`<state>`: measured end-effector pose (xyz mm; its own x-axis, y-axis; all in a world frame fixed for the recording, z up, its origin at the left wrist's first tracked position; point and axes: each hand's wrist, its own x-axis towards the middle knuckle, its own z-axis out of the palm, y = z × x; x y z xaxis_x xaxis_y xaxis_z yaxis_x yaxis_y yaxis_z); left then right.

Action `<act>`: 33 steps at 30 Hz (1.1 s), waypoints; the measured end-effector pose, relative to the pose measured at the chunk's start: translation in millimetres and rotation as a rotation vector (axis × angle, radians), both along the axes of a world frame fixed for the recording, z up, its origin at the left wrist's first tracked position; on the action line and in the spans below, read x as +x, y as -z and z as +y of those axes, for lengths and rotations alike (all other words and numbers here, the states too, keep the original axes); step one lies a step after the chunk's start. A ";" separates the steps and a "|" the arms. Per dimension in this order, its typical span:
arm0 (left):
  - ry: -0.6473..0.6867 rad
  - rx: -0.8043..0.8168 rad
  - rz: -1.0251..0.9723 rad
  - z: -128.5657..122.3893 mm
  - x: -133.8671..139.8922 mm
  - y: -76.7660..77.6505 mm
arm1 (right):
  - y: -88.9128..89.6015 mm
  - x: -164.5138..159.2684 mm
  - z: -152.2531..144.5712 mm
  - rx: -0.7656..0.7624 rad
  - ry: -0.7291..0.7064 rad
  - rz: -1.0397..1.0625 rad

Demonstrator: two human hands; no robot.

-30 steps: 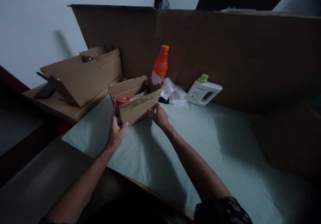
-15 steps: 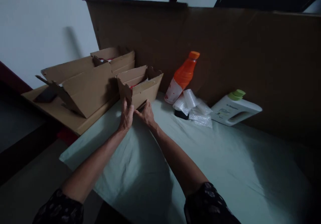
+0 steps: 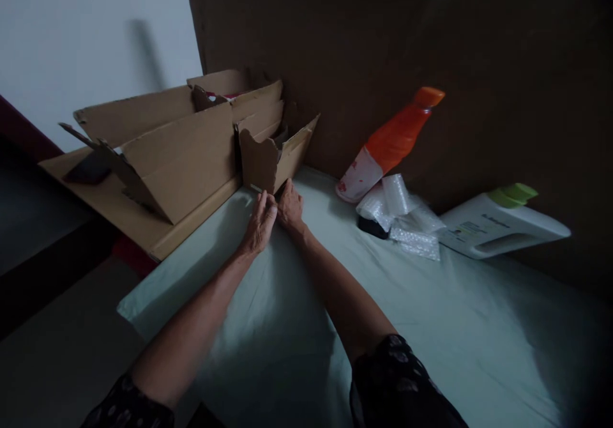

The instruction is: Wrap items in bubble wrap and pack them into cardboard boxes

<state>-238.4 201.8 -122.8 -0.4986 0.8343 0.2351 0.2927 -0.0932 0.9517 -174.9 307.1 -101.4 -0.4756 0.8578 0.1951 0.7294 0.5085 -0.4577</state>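
A small open cardboard box [image 3: 258, 163] with wavy-cut edges stands at the back, close against a longer cardboard box [image 3: 191, 160]. My left hand [image 3: 261, 223] is at its front bottom edge, fingers held fairly straight and the thumb raised beside them. Next to it, my right hand [image 3: 290, 206] has its fingers curled at the box's lower right edge; its fingertips are partly hidden there. What lies inside the small box is out of sight.
An orange bottle [image 3: 390, 140] leans at the back, with bubble wrap [image 3: 400, 207] and a black object [image 3: 372, 227] beside it. A white jug [image 3: 498, 227] with a green cap tilts further right. Behind stands a brown panel [image 3: 345, 45]; pale green cloth [image 3: 407, 313] covers the table.
The small box has turned and moved against the longer box. My hands have shifted with it, and my right fingers have curled in. The view has tilted down and swung left.
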 end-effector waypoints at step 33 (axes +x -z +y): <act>-0.058 -0.087 0.187 -13.7 -5.3 1.7 | 6.1 60.8 -78.6 0.176 -0.178 -0.216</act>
